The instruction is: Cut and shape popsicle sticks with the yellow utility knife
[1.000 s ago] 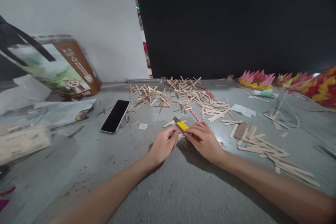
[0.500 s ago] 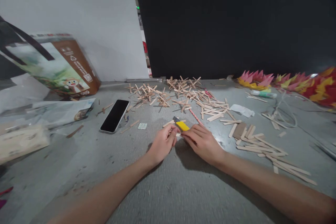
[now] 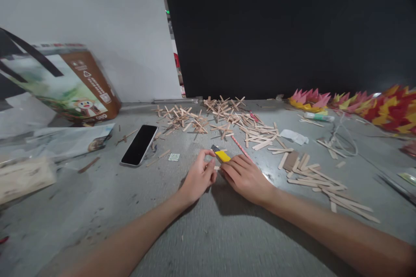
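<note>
My right hand [image 3: 244, 176] is closed around a yellow utility knife [image 3: 222, 155], whose tip points away from me on the grey table [image 3: 208, 233]. My left hand [image 3: 199, 177] rests just left of it, fingers curled and pinching a small wooden stick piece that is mostly hidden under the fingertips. Both hands nearly touch at the knife. Behind them lie heaps of crossed wooden sticks [image 3: 185, 117] and flat loose sticks [image 3: 260, 134].
A black phone [image 3: 139, 144] lies left of my hands. A brown printed carton [image 3: 68, 82] leans at the far left, with papers in front. More loose sticks [image 3: 325, 181] spread to the right. Pink, red and yellow paper flowers [image 3: 357, 104] line the back right, near a white cable.
Both hands have drawn slightly toward me and left with the knife. The view has shifted a little to the right.
</note>
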`<state>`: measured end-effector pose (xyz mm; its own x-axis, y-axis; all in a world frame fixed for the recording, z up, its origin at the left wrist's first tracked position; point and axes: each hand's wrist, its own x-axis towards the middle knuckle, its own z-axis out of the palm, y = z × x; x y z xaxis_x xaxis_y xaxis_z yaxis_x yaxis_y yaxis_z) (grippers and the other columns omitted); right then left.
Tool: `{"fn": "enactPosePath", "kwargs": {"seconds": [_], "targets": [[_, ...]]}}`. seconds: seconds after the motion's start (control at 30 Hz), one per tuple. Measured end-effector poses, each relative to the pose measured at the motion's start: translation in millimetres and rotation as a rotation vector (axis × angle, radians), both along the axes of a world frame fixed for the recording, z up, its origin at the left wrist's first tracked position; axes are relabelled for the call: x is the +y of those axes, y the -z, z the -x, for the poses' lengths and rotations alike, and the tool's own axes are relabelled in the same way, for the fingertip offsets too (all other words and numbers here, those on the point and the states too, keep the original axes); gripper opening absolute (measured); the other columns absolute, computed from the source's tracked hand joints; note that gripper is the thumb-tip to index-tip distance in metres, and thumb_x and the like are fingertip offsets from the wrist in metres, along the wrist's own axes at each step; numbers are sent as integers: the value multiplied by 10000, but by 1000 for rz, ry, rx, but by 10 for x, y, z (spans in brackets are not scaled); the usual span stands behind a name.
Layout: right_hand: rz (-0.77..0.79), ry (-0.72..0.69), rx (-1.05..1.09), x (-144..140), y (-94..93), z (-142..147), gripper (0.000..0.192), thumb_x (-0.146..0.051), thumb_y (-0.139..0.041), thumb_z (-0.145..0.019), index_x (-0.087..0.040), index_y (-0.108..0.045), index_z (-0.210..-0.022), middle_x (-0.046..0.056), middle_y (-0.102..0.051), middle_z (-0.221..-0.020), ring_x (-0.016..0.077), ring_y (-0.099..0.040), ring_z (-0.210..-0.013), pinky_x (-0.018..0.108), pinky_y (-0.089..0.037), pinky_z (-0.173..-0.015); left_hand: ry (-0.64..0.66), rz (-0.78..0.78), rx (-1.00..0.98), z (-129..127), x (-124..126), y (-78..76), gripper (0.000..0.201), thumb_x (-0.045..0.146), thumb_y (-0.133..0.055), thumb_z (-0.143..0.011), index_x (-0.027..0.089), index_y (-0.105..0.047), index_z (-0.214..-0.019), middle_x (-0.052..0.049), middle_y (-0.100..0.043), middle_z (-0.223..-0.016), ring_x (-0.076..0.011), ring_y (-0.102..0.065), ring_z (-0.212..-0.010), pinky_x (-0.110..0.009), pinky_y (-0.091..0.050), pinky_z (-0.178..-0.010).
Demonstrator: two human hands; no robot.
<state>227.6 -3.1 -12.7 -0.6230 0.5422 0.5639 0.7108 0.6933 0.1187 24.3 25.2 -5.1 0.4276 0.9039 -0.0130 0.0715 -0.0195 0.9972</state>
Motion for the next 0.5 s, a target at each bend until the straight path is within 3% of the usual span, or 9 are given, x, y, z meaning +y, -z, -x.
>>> {"fn": "enactPosePath", "kwargs": {"seconds": [0.5], "targets": [[60, -35, -33, -16, -35, -20, 238, -147, -469, -1087, -174, -701, -1044, 116, -725, -907, 286, -644, -894, 461, -519, -834, 24, -12, -33, -7, -7, -1, 389, 595, -514, -1012, 248, -421, -1159, 119, -510, -510, -86, -365, -394, -150, -286, -410]]}}
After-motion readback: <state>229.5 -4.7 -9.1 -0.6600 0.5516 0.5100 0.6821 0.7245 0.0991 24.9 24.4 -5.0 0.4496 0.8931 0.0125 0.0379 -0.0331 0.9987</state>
